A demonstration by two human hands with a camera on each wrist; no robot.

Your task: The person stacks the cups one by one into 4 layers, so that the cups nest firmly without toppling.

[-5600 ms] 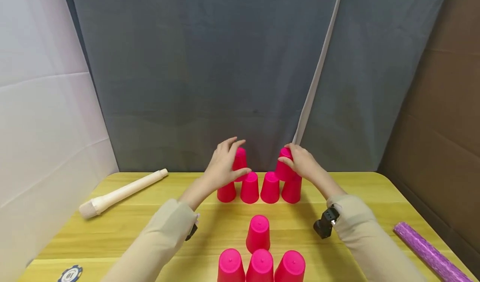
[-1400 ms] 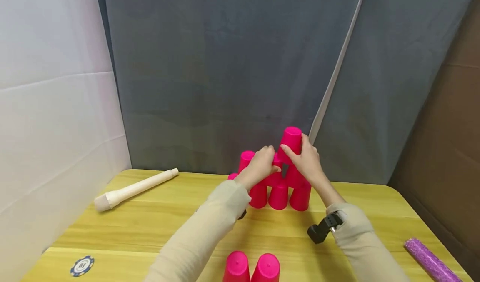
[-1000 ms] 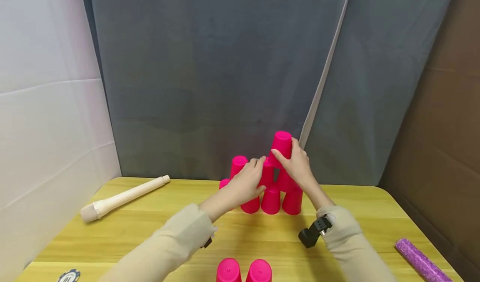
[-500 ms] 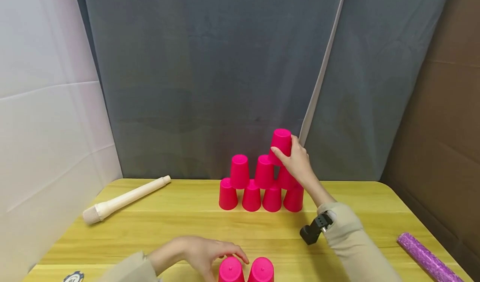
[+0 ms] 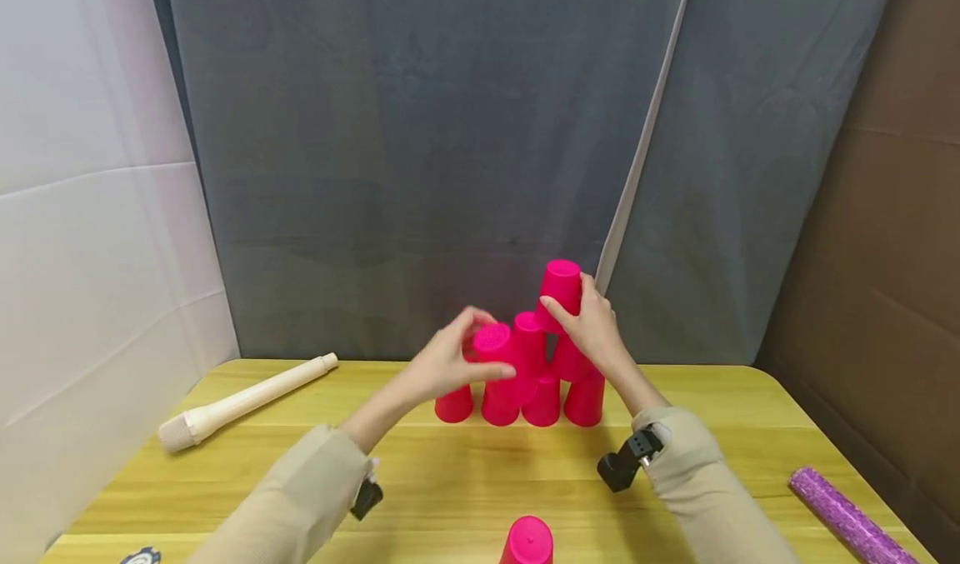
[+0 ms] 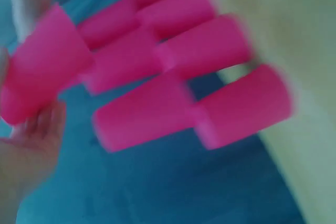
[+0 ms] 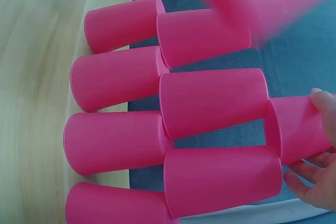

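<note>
A pyramid of upside-down pink cups (image 5: 542, 401) stands at the back of the yellow table (image 5: 450, 481), with four in the bottom row. My right hand (image 5: 577, 306) grips the topmost cup (image 5: 558, 277) on the right side, thumb and fingers around it; the right wrist view shows the same cup (image 7: 299, 129) between the fingers (image 7: 315, 187). My left hand (image 5: 467, 356) holds another pink cup (image 5: 495, 341) in the air just left of the pyramid's middle, blurred in the left wrist view (image 6: 44, 72). One more pink cup (image 5: 528, 541) stands at the front edge.
A pale wooden club (image 5: 240, 397) lies at the back left. A purple glittery roll (image 5: 847, 518) lies at the right edge, and a poker chip (image 5: 138, 557) at the front left corner. A grey cloth backdrop (image 5: 420, 172) hangs close behind the cups.
My left hand took one of the two front cups and carried it up and back to the pyramid. The right hand stayed on the top cup.
</note>
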